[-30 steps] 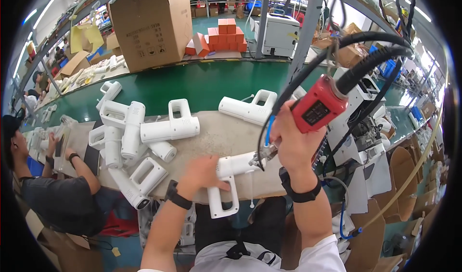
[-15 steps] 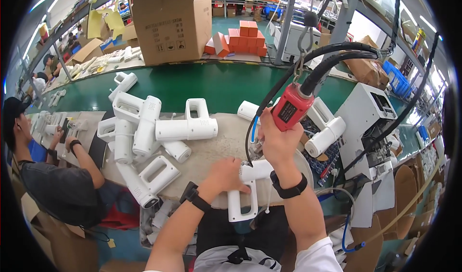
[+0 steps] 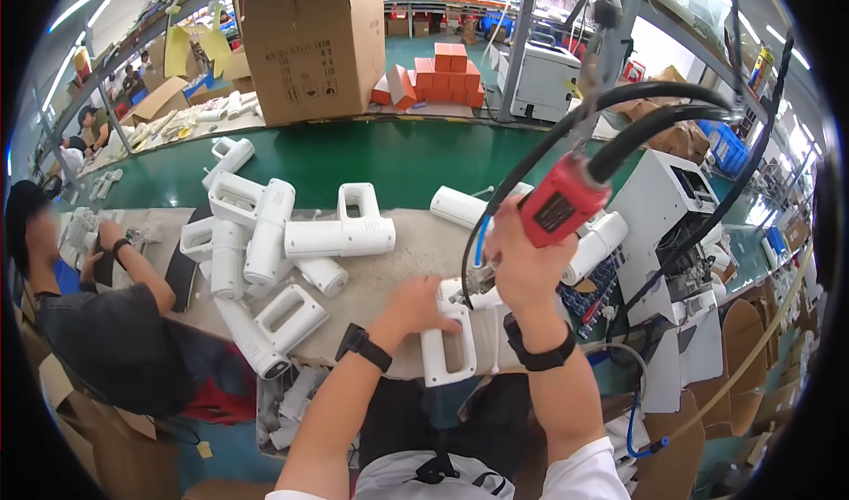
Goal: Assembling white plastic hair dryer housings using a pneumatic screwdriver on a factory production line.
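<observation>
My right hand (image 3: 532, 268) is wrapped round a red power screwdriver (image 3: 559, 210) hanging from above with thick black cables. The tool leans to the right, and its bit is hidden behind my hand. Below it, my left hand (image 3: 414, 307) grips a white appliance housing (image 3: 434, 358) with a loop handle. This housing lies at the near table edge, handle toward me, its far part half covered by my hands. To the left is a pile of similar white housings (image 3: 270, 230); another housing (image 3: 340, 236) lies across the pile's right side.
A green conveyor belt (image 3: 402, 160) runs behind the work surface (image 3: 380, 279). Beyond it stand a large cardboard box (image 3: 309, 49) and stacked orange boxes (image 3: 447, 80). A white machine (image 3: 663, 204) is at right. At left, a co-worker in a dark shirt (image 3: 106, 345) handles parts.
My right hand has shifted slightly right with the screwdriver, which now tilts more. The housing under my left hand has slid a little away from me. The co-worker's arms have moved.
</observation>
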A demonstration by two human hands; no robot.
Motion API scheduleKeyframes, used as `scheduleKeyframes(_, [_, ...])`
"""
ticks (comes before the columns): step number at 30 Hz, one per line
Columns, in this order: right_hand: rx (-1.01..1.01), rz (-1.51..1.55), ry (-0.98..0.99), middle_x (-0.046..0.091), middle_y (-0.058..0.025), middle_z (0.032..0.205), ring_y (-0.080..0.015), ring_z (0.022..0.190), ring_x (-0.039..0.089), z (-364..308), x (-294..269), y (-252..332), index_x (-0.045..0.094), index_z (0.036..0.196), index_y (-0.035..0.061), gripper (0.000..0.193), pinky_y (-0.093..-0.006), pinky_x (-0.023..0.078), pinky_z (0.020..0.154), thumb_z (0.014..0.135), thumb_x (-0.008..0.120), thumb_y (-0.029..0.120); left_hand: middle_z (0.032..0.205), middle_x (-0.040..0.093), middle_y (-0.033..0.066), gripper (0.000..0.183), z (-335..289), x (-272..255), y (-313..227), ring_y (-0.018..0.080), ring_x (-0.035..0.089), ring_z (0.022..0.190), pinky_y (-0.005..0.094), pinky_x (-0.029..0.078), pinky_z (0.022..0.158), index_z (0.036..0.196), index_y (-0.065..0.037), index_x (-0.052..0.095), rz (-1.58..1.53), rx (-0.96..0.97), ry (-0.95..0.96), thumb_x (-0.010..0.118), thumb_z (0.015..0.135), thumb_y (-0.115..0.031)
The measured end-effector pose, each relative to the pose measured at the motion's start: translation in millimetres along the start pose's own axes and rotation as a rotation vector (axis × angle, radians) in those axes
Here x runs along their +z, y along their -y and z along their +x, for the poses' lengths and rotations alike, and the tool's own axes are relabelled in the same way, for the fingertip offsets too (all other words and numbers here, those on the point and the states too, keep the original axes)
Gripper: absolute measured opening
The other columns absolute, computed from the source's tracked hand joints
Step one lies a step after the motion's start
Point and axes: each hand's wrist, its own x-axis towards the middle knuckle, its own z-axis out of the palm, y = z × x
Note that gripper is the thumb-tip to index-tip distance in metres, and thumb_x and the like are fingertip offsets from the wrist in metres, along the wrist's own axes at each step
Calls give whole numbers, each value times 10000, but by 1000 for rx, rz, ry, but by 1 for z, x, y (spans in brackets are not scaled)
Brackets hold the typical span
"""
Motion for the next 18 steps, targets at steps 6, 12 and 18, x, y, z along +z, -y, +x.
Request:
scheduleKeyframes(6, [4,-26,46,541,-14,574,-88,453,505,-9,-10,-10,568,872,10,81,-235,401,423,889,626,64,1049,610,181,780,4,6,1,352,588,1012,426,485,879,1050,-18,585,41,31,17,850,498,-502])
scheduleKeyframes(12, [108,-76,94,539,20,584,-53,489,489,-27,-5,-44,579,783,46,144,-220,366,442,876,666,112,1049,606,174,826,10,21,18,357,584,1008,429,489,862,1043,-5,584,-30,168,-69,877,462,-514])
scheduleKeyframes(18, [95,-84,43,536,10,563,-62,477,497,-27,-5,-38,562,767,36,166,-224,360,429,880,656,113,1101,556,222,900,-4,20,15,384,527,1083,439,444,928,1111,33,539,-149,225,-313,910,452,-455])
